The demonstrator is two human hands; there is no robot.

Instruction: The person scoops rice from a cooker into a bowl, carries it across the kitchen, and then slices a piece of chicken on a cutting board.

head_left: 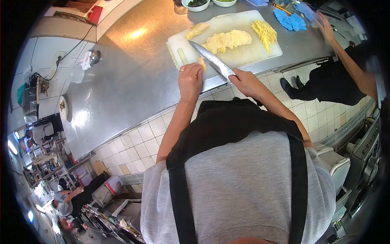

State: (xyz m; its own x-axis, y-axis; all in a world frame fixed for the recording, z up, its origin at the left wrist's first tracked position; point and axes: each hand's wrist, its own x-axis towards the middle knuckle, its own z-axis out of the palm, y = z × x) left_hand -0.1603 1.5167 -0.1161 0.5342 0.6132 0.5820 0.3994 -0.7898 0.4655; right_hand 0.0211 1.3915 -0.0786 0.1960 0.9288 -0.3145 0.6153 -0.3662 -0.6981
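My right hand [246,81] is wrapped around the handle of a large kitchen knife [211,59]. Its broad blade points up and left across the front of a white cutting board [239,62]. At the board's near left corner, my left hand [191,81] has its fingers curled down, with a ring on one finger. A small yellow piece of what looks like peeled ginger [202,63] shows at its fingertips, beside the blade. Overlapping pale slices [227,40] lie mid-board, a whole piece [198,31] behind the knife tip, and yellow shreds [265,33] at the right.
The board lies on a steel counter [126,85]. Bowls of greens [196,4] stand behind it. Blue cloths [289,20] lie to the right, near a co-worker's hand [325,27]. A white plate [65,109] is at the left edge. Other people [67,199] are farther left.
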